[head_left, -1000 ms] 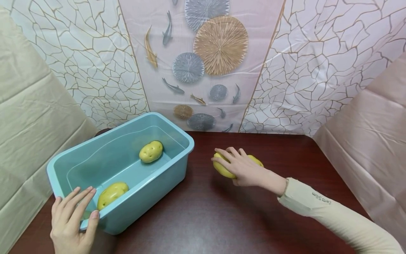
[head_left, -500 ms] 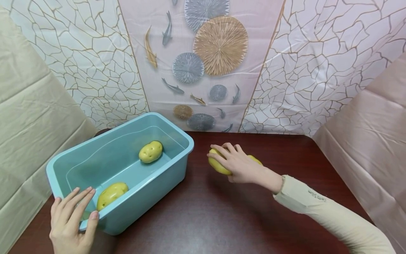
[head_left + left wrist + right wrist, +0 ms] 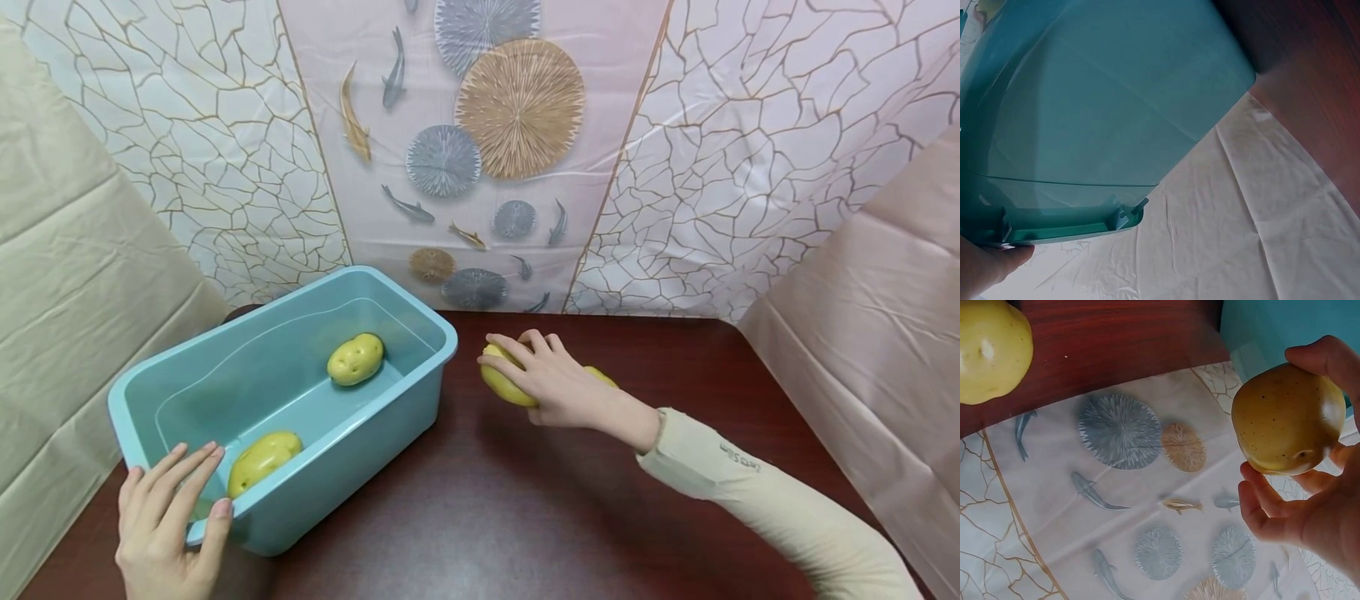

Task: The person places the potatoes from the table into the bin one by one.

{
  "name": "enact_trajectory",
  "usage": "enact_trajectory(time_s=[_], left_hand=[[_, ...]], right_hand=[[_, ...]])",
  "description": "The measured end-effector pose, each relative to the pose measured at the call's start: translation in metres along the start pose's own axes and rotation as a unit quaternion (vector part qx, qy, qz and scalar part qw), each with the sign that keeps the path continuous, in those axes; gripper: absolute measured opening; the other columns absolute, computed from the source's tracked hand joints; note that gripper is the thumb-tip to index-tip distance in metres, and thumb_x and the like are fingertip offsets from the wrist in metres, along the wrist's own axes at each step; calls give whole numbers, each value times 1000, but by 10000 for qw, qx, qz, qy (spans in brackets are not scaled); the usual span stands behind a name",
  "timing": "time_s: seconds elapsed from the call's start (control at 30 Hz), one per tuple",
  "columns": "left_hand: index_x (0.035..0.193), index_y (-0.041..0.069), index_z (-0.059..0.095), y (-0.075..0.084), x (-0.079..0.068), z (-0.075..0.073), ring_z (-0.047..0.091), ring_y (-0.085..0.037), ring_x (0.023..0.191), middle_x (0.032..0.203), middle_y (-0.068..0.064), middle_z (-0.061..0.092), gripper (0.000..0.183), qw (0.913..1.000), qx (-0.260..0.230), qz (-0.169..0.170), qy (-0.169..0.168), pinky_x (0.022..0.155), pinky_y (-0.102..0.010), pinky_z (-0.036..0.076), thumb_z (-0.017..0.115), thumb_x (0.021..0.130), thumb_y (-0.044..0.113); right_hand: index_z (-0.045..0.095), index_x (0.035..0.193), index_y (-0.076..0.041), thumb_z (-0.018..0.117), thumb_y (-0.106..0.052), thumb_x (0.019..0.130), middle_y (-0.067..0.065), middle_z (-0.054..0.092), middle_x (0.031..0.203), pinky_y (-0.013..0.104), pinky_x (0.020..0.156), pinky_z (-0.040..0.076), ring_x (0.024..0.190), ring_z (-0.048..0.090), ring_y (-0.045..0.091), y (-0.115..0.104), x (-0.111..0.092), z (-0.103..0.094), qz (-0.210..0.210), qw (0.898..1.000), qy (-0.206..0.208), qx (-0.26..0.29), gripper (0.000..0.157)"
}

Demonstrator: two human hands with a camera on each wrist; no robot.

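Two yellow potatoes lie in a blue plastic bin (image 3: 360,417): one potato (image 3: 356,359) by the far end, another potato (image 3: 264,462) near the front corner. My left hand (image 3: 168,529) grips the bin's near-left corner, fingers over the rim and thumb at the outside. In the left wrist view a fingertip touches the rim's edge beside the blue wall (image 3: 1097,106). To the right of the bin, my right hand (image 3: 566,383) holds a potato (image 3: 1288,419) between thumb and fingers, above the table. Partly hidden behind that hand, another potato (image 3: 602,377) rests on the table.
The dark red-brown table (image 3: 465,517) extends in front of and right of the bin. A patterned cloth (image 3: 517,208) hangs along the back. Beige cloth (image 3: 75,292) borders the left side and pinkish cloth (image 3: 877,333) the right.
My right hand has moved left and slightly up in the head view, carrying the potato toward the bin. The left hand and the bin have stayed in place.
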State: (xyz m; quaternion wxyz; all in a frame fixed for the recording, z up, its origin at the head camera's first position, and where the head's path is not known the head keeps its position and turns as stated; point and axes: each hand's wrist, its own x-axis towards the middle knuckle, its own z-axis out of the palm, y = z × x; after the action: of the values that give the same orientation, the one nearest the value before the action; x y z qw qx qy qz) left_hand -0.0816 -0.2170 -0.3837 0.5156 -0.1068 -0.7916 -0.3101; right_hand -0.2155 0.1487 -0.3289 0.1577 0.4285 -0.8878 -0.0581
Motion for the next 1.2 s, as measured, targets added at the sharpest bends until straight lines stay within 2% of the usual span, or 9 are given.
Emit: enact_trajectory(time_s=[0.23, 0.57, 0.7, 0.8, 0.87, 0.97, 1.2], left_hand=[[98, -7, 65, 1, 0, -1, 41, -1, 121, 118, 22, 51, 46, 10000, -5, -55, -39, 104, -48, 17, 52, 86, 35], [100, -5, 66, -6, -4, 0, 43, -4, 120, 115, 5, 61, 44, 9999, 56, -97, -83, 104, -50, 17, 53, 85, 35], [101, -4, 65, -7, -4, -1, 43, -5, 121, 111, -8, 64, 43, 9998, 103, -121, -134, 104, -50, 17, 53, 85, 34], [100, -5, 65, -6, -4, -1, 42, -4, 121, 113, -3, 63, 44, 9998, 94, -113, -128, 104, -49, 17, 53, 85, 35], [100, -5, 65, -5, -3, -1, 42, -3, 121, 116, 6, 60, 45, 9998, 80, -110, -119, 104, -48, 17, 53, 85, 35], [99, -6, 65, -3, -2, -1, 42, -2, 121, 118, 14, 56, 46, 9999, 59, -103, -106, 105, -48, 17, 53, 85, 36], [98, -7, 65, -1, -1, -1, 41, -1, 121, 118, 17, 54, 46, 9999, 70, -107, -99, 105, -47, 17, 52, 86, 36]], right_hand=[[37, 131, -20, 77, -16, 53, 8, 34, 138, 42, 74, 35, 103, 39, 26, -2, 7, -6, -75, 9999, 67, -54, 88], [37, 131, -21, 75, -19, 54, 8, 34, 138, 39, 71, 34, 100, 40, 25, -3, 18, -13, -294, 9992, 233, -112, 87], [37, 131, -21, 75, -19, 54, 8, 34, 138, 38, 70, 33, 100, 39, 25, -5, 22, -15, -327, 9990, 287, -117, 86], [37, 131, -20, 74, -19, 54, 8, 34, 139, 38, 69, 32, 100, 39, 24, -6, 26, -18, -351, 9988, 324, -125, 86], [37, 131, -20, 75, -20, 54, 8, 33, 139, 38, 70, 31, 100, 39, 25, -7, 28, -19, -378, 9986, 345, -123, 86], [37, 131, -20, 75, -21, 55, 8, 33, 139, 38, 72, 32, 101, 38, 25, -7, 30, -22, -403, 9983, 396, -131, 85], [37, 131, -20, 74, -21, 56, 9, 33, 139, 39, 73, 32, 101, 38, 25, -9, 33, -26, -392, 9984, 392, -85, 84]])
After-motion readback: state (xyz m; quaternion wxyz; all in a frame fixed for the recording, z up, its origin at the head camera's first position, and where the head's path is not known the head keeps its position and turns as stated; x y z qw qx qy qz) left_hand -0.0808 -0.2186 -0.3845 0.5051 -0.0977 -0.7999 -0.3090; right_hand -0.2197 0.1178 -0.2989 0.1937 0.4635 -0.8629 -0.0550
